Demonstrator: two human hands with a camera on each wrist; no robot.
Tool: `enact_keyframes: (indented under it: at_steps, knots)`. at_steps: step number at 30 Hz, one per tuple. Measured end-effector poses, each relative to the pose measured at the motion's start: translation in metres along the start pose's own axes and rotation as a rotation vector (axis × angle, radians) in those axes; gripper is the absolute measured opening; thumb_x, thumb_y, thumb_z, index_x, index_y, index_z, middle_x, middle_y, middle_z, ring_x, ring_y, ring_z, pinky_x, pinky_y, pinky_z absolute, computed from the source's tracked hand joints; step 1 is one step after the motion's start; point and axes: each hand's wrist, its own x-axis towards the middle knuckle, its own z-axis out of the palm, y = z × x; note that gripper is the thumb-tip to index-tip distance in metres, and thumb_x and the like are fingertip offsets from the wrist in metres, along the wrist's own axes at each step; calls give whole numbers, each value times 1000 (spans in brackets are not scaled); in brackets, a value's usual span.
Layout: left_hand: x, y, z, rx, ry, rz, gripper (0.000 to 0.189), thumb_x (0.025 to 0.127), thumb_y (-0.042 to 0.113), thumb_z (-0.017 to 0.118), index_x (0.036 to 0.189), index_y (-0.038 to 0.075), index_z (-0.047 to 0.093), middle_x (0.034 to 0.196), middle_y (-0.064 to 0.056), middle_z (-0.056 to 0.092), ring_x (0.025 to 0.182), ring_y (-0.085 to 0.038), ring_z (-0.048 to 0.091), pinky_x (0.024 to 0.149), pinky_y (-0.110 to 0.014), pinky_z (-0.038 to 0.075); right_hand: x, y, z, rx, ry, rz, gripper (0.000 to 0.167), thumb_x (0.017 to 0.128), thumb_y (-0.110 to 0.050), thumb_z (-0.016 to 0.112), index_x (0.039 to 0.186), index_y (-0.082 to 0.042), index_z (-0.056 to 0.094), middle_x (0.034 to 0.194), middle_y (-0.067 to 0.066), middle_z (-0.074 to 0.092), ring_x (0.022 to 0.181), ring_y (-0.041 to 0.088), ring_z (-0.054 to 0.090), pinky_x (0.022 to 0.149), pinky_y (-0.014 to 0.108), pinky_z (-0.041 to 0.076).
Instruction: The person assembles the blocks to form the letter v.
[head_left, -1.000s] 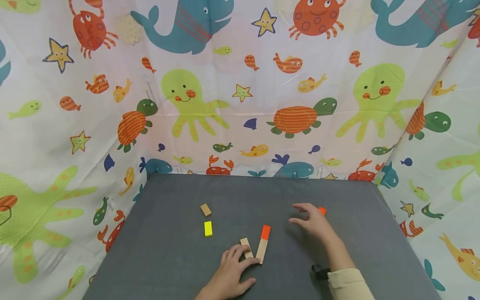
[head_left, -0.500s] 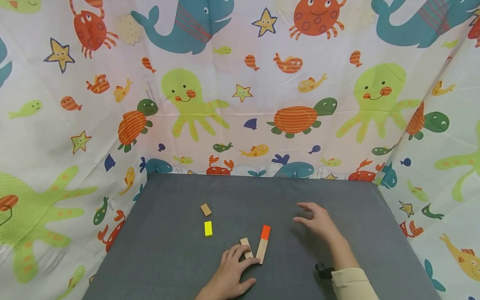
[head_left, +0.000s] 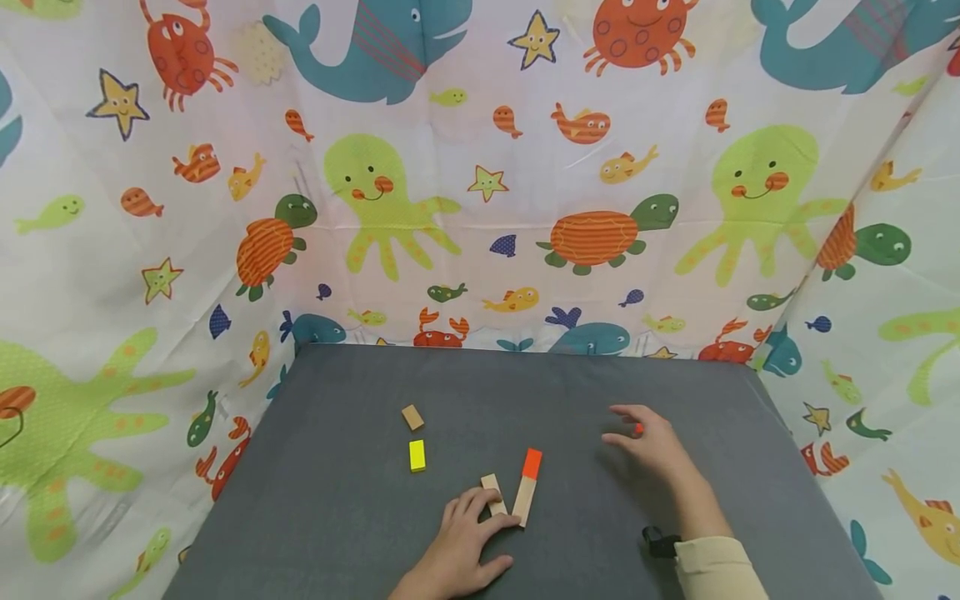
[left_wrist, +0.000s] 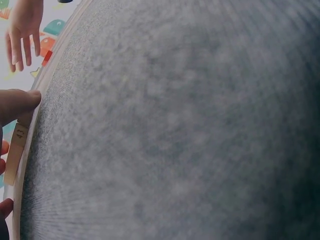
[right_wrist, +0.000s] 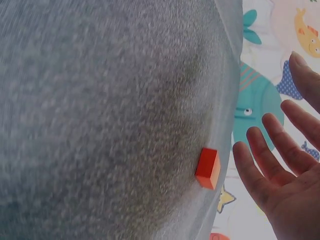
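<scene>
My left hand (head_left: 468, 537) rests at the front middle of the table, its fingers on a plain wooden block (head_left: 491, 485). Its thumb lies apart from that block. Beside it, a second plain block (head_left: 523, 505) lies close to the fingertips, end to end with an orange block (head_left: 532, 463). My right hand (head_left: 651, 443) hovers over the table on the right, fingers spread and holding nothing. Under it lies another orange block (right_wrist: 208, 168), mostly hidden in the head view but plain in the right wrist view, apart from the fingers.
Left of centre lie a tan wooden block (head_left: 412, 417) and a yellow block (head_left: 417, 456). A grey cloth covers the table (head_left: 337, 517). A curtain (head_left: 465, 242) printed with sea animals stands along the back and both sides.
My right hand has drifted to the right above the table, passing over the orange block there. My left hand and the other blocks stay as they were.
</scene>
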Motion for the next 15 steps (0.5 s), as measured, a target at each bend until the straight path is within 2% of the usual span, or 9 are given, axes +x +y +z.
enact_keyframes:
  at_steps: [4, 9, 15]
  knots:
    - [0, 1, -1, 5, 8, 1, 46, 92, 52, 68, 136, 48, 55, 149, 4, 41, 136, -24, 36, 101, -62, 35, -1, 5, -4, -6, 1, 20, 66, 85, -41, 80, 139, -9, 59, 139, 22, 58, 126, 42, 55, 103, 63, 43]
    - [-1, 1, -1, 3, 19, 5, 46, 92, 51, 69, 136, 47, 55, 148, 4, 41, 136, -24, 36, 101, -62, 36, -3, 9, -7, -37, 16, 5, 64, 86, -35, 81, 138, -7, 60, 138, 24, 58, 128, 45, 52, 104, 64, 41]
    - [0, -1, 1, 4, 19, 0, 46, 92, 53, 68, 136, 50, 54, 148, 6, 40, 136, -24, 36, 101, -62, 36, -7, 15, -13, -31, 28, 20, 62, 84, -29, 83, 137, -5, 60, 138, 25, 57, 123, 44, 56, 100, 60, 46]
